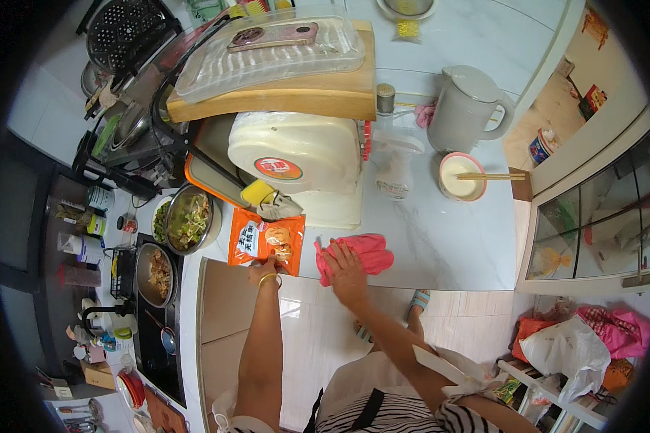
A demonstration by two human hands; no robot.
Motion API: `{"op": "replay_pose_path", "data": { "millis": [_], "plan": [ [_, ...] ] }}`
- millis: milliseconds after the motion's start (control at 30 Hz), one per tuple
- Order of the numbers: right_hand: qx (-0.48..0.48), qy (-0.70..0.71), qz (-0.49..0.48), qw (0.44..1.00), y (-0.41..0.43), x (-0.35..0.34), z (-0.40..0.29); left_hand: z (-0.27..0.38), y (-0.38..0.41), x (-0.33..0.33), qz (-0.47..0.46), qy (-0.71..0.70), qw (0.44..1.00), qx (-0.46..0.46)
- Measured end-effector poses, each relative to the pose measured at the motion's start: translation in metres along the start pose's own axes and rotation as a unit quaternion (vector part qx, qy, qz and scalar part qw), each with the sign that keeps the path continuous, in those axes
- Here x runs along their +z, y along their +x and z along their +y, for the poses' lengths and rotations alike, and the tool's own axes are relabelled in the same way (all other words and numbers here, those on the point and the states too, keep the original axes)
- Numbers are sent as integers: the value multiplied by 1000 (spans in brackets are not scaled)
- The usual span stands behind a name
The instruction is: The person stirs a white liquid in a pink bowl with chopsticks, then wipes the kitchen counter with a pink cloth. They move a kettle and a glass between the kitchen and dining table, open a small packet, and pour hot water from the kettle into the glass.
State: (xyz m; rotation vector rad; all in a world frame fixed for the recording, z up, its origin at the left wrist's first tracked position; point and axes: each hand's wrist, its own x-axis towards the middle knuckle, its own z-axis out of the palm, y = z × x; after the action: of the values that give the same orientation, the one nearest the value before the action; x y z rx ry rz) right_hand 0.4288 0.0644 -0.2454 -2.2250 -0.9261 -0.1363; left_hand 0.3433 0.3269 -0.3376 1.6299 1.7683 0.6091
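My left hand (264,269), with a yellow bangle at the wrist, grips the near edge of an orange plastic food packet (293,227) that bears writing. The fingers beneath the packet are hidden. To the right, my right hand (346,270) lies palm down on a bunched pink cloth (376,254), pressing it to the marbled white countertop (444,243) near its front edge. Behind the packet, a yellow sponge (258,191) and a pale crumpled cloth (279,208) rest against a cream-coloured appliance (303,151) with a round sticker.
A clear spray bottle (394,176), a bowl of white batter (459,187) with chopsticks and a grey pitcher (460,108) stand at right. At left are a steel bowl of chopped vegetables (189,219) and a pan (156,275) on the stove. A wooden board (303,100) tops the appliance.
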Motion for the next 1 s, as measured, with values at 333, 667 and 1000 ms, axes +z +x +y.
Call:
{"op": "replay_pose_path", "data": {
  "millis": [333, 667, 1000],
  "plan": [
    [155, -108, 25, 982, -55, -73, 71, 55, -24, -12, -121, -223, 958, -135],
    [147, -11, 20, 989, -51, -75, 78, 35, -21, -26, -151, -287, 937, -130],
    [13, 53, -39, 998, -2, -33, 39, -35, -104, -54, -163, -266, 940, -138]
  ]
}}
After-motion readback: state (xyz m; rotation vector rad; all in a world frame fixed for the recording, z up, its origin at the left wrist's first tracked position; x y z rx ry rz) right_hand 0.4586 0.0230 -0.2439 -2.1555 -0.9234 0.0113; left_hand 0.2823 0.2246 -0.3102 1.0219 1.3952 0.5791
